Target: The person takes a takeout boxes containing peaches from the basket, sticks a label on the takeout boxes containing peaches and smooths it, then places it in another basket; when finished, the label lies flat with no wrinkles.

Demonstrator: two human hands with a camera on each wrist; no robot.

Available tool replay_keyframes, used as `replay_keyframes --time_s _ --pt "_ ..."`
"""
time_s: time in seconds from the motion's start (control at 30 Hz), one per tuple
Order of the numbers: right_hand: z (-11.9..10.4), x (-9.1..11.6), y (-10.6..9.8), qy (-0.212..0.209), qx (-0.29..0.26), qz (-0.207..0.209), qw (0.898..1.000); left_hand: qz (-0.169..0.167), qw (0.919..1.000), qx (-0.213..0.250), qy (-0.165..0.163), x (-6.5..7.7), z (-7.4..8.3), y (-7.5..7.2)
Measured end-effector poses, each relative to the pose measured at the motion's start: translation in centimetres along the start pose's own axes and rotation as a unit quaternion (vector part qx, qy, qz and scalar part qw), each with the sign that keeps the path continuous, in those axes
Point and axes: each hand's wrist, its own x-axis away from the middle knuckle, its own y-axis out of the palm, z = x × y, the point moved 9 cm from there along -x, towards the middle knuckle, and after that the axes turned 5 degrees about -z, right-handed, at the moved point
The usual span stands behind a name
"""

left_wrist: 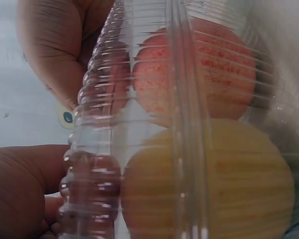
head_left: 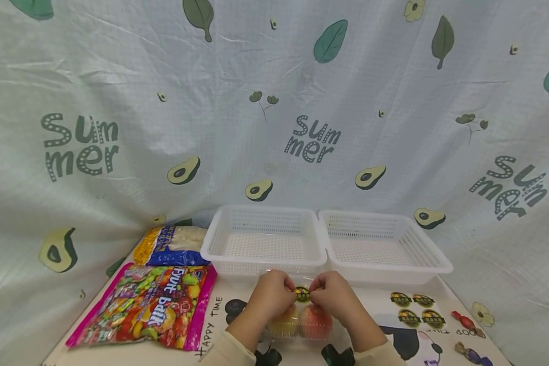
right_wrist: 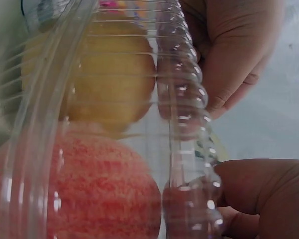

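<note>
A clear ribbed plastic box (head_left: 297,334), its lid closed, stands in front of me with a yellow fruit (head_left: 282,325) on the left and a red-pink fruit (head_left: 317,321) on the right. Over its lid is a round black and gold sticker (head_left: 302,294). My left hand (head_left: 273,295) pinches the sticker's left edge between thumb and finger, while my right hand (head_left: 335,296) pinches its right edge. In the left wrist view the fingertips (left_wrist: 92,174) lie right at the lid's top. The wrist views show the fruits (right_wrist: 107,184) through the ribbed plastic; the sticker's face is hidden there.
Two white perforated baskets (head_left: 265,267) (head_left: 393,274) stand side by side behind the box. At left lie a pink-edged candy bag (head_left: 151,307) and a blue and yellow bag (head_left: 176,249). Several round stickers (head_left: 409,317) and wrapped candies (head_left: 463,320) are on the right.
</note>
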Motion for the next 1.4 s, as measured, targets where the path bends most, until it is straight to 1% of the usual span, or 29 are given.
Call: replay_keyframes --time_s 0.17,0.27,0.43,0.5,0.63,0.7,0.87,1.07,1.23,1.33,1.4 --pt "0.0 -0.1 0.1 0.001 0.033 -0.005 0.999 0.005 0.9989 -0.046 0.002 -0.1 0.2 -0.1" --pt "0.1 -0.1 0.2 0.001 0.024 -0.014 1.000 0.002 0.9982 -0.059 0.001 -0.3 0.2 -0.1" --pt "0.4 -0.1 0.2 0.002 -0.011 -0.018 1.000 -0.007 0.9989 -0.047 -0.008 -0.4 0.1 -0.1" --pt "0.4 0.0 0.2 0.002 -0.012 -0.016 1.000 -0.006 0.9983 -0.058 -0.005 -0.4 0.2 -0.2" --pt "0.1 -0.1 0.3 -0.008 0.005 -0.017 1.000 -0.002 0.9949 -0.101 0.001 -0.4 0.4 -0.4" --pt "0.0 -0.2 0.4 -0.012 0.011 -0.018 1.000 -0.002 0.9939 -0.110 0.002 -0.4 0.4 -0.5" --pt "0.1 -0.3 0.4 -0.009 0.017 -0.018 1.000 -0.009 0.9954 -0.095 0.005 -0.4 0.3 -0.6" --pt "0.1 -0.3 0.4 -0.010 0.008 -0.026 1.000 -0.019 0.9974 -0.070 0.004 -0.4 0.0 -0.8" --pt "0.0 0.0 0.3 -0.014 -0.016 -0.035 0.999 -0.023 0.9985 -0.049 -0.001 -0.2 -0.1 -0.7" --pt "0.0 0.2 0.1 -0.019 -0.032 -0.042 0.998 -0.020 0.9988 -0.044 0.008 0.0 0.0 -0.9" --pt "0.0 0.5 -0.2 -0.019 -0.035 -0.041 0.998 -0.011 0.9984 -0.049 0.024 0.3 0.2 -1.2"
